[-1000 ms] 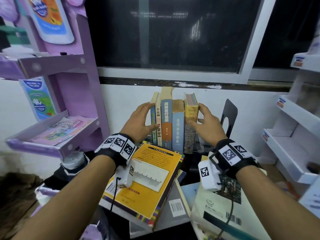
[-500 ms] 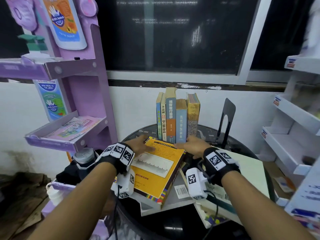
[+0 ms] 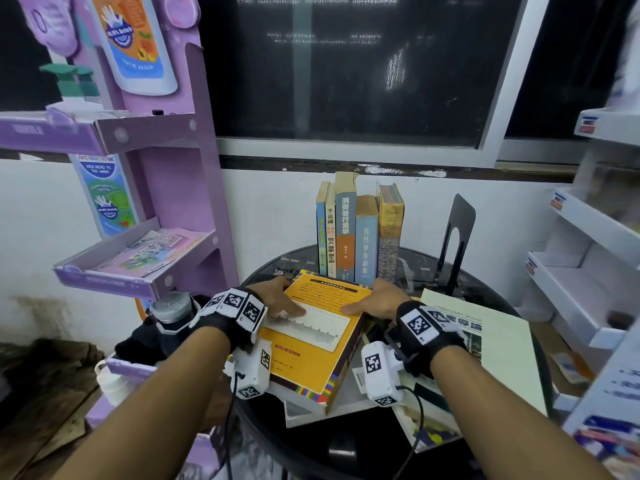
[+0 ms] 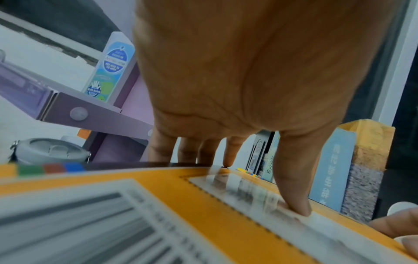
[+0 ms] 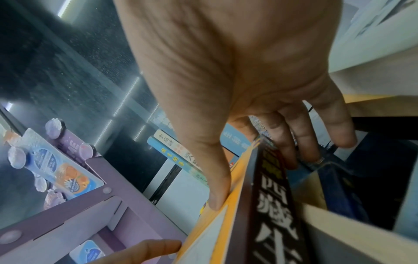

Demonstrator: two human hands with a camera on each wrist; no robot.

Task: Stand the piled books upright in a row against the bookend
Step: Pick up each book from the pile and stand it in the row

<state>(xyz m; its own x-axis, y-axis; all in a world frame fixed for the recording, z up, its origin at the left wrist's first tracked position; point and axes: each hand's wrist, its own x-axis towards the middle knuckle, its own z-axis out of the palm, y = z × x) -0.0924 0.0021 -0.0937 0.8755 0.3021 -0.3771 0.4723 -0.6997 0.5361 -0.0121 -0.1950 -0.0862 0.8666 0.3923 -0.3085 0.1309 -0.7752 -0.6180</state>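
While the purple display rack (image 3: pixel 162 188) stands at far left with leaflets (image 3: pixel 149 252) on its lower tray, a grey-lidded bottle (image 3: pixel 170 311) sits just below it beside the round black surface (image 3: pixel 304 441).

Left hand (image 3: pixel 277 299): thumb lies flat on top of the yellow book (image 3: pixel 311 337); the fingers curl over its left edge. In the left wrist view the thumb (image 4: pixel 294 192) presses the cover while the other fingers go down past the far edge, so the hand grips the book's left side.

Yellow book: topmost of the pile, lying flat and skewed, resting on a white book (image 3: pixel 304 410) with a barcode.

Row of books (image 3: pixel 360 233): five volumes upright at the back of the surface, spines facing out, just behind the yellow book. They stand near the black bookend (image 3: pixel 455 237) but apart from it, with a gap between the rightmost volume and the bookend.

Right hand (image 3: pixel 375 301): thumb on the top cover at the right edge; in the right wrist view the fingers (image 5: pixel 291 142) wrap down along the dark spine (image 5: pixel 271 196). It grips the book's right side.

A large pale green book (image 3: pixel 502 355) lies flat under the right wrist, to the right of the pile. White shelving (image 3: pixel 588 278) stands at far right.
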